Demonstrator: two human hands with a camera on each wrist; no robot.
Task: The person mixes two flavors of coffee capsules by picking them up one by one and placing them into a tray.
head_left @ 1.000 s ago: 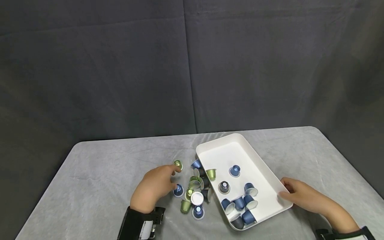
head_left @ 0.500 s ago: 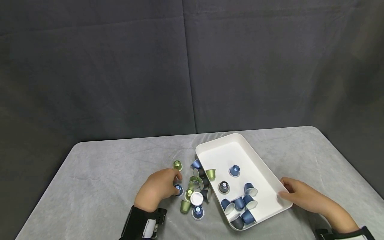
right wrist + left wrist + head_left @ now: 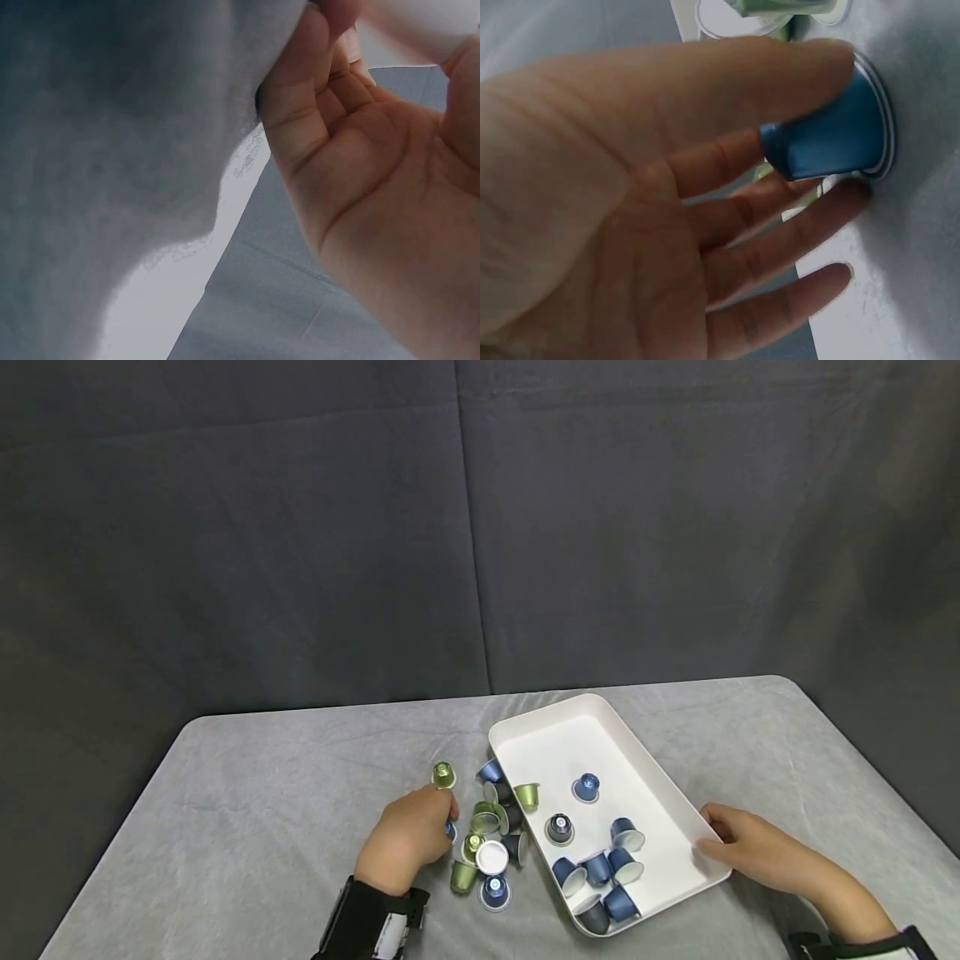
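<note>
A blue coffee capsule point(image 3: 836, 139) stands on its silver-rimmed lid on the cloth. My left hand point(image 3: 411, 839) pinches it between thumb and fingers, which mostly hide it in the head view. Just beyond that hand is a green capsule point(image 3: 443, 774). To its right lies a loose cluster of capsules, among them a white lid point(image 3: 492, 857) and a blue capsule point(image 3: 495, 891). My right hand point(image 3: 753, 850) grips the right rim of a white tray point(image 3: 573, 731), thumb above and fingers beneath. Several blue capsules point(image 3: 620, 902), a dark one point(image 3: 559, 828) and a green one point(image 3: 528, 796) lie inside it.
Grey cloth covers the table point(image 3: 247, 827). A dark fabric backdrop point(image 3: 337, 543) rises behind its far edge. Some dark and blue capsules point(image 3: 491, 771) lie against the tray's left wall.
My left hand has moved slightly right and toward me, from near the green capsule onto the blue one, and its fingers have closed around it. The right hand and tray have stayed put.
</note>
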